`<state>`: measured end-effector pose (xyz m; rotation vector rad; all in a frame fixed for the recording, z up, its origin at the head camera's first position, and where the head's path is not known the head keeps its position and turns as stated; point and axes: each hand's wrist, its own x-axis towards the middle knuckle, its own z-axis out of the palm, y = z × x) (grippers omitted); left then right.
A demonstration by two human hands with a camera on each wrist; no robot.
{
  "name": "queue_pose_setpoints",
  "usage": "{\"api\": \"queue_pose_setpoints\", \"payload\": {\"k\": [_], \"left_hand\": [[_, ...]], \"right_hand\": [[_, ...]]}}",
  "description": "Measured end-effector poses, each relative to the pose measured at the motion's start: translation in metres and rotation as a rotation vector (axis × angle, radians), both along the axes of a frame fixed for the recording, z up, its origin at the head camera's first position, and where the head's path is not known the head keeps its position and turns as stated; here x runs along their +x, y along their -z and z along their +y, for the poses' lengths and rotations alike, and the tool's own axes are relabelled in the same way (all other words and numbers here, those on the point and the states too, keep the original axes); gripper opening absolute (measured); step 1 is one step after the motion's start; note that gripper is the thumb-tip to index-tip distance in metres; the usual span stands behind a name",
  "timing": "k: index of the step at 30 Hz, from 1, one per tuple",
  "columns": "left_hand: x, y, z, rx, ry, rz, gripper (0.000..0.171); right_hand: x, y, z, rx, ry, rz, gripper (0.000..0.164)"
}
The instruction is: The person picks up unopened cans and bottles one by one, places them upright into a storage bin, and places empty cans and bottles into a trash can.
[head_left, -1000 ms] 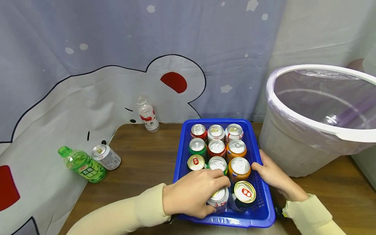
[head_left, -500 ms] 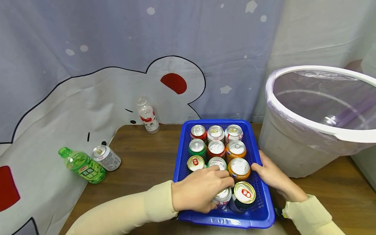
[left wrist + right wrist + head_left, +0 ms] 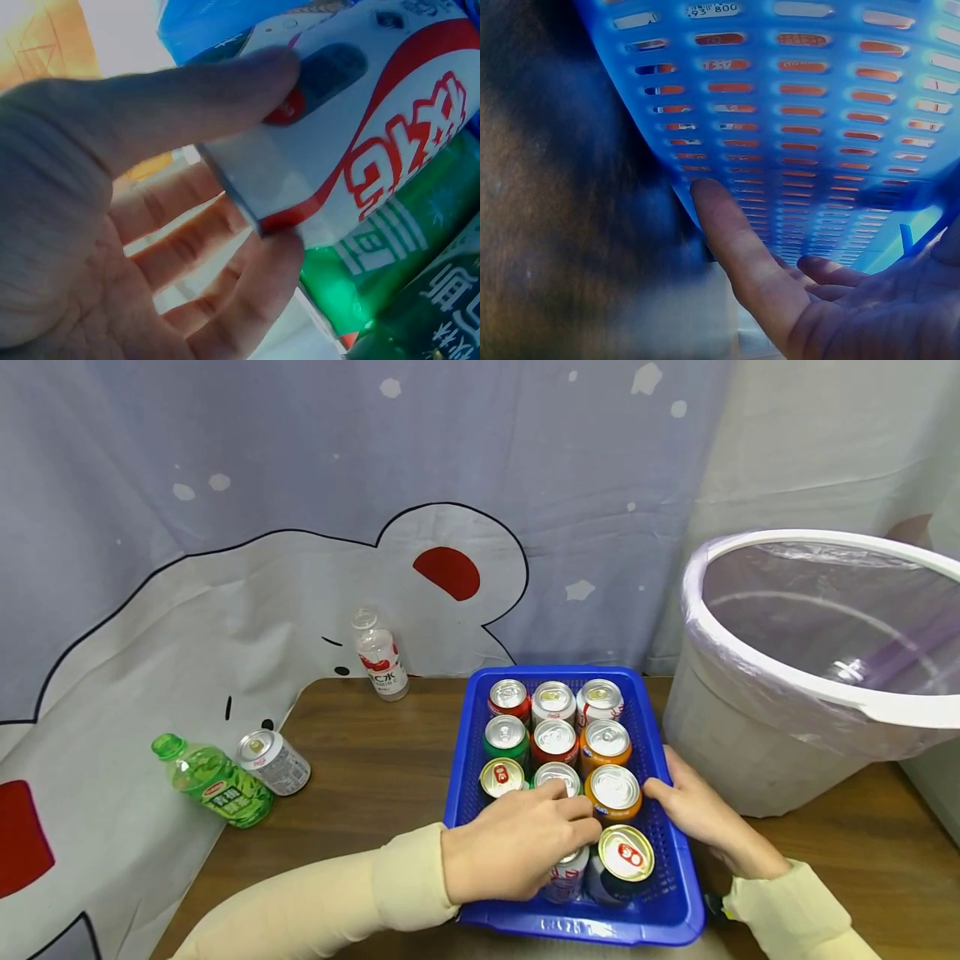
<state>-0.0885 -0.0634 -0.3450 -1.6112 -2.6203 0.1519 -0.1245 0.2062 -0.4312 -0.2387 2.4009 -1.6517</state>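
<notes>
A blue plastic basket (image 3: 577,927) holds rows of upright drink cans. Inside its front end, my left hand (image 3: 517,843) grips a white can with red lettering (image 3: 566,878) by its upper part. The left wrist view shows thumb and fingers on opposite sides of this white can (image 3: 307,161), near its end. Just right of it stands a dark can with a gold-rimmed lid (image 3: 625,860). My right hand (image 3: 701,806) holds the basket's right side, thumb at the rim and fingers along the slotted outer wall (image 3: 802,112). Part of the third row is hidden behind my left hand.
A lined white bin (image 3: 750,727) stands close by the basket's right side. Left on the wooden table (image 3: 360,760) are a green bottle (image 3: 221,785) and a silver can (image 3: 273,762), both tilted. A clear bottle (image 3: 381,656) stands against the curtain (image 3: 300,610).
My left hand has shifted slightly right with the white can, bringing it closer to the dark can. My right hand and the basket stay almost in place.
</notes>
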Motion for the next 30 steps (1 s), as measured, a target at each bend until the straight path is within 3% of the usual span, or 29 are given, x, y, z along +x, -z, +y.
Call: {"api": "queue_pose_setpoints", "payload": {"k": [10,14,18,23,26,30], "left_hand": [[0.005,0.003,0.002,-0.004,-0.001,0.083,0.048],[0.006,0.003,0.0,0.011,-0.008,0.077,0.049],[0.006,-0.001,-0.005,0.013,-0.015,0.033,0.054],[0.008,-0.013,-0.016,0.027,-0.012,-0.078,0.062],[0.01,-0.021,-0.024,0.096,-0.01,-0.14,0.061],[0.012,-0.028,-0.038,0.246,-0.034,-0.167,0.056]], "right_hand": [[0.002,0.001,0.0,-0.024,-0.002,-0.014,0.055],[0.002,0.001,0.0,-0.023,-0.005,-0.016,0.055],[0.002,0.001,0.0,-0.017,-0.003,-0.016,0.054],[0.001,0.0,-0.001,-0.016,0.0,-0.016,0.054],[0.001,-0.001,-0.001,-0.033,-0.005,-0.024,0.054],[0.0,-0.003,-0.001,-0.047,-0.003,-0.043,0.054]]}}
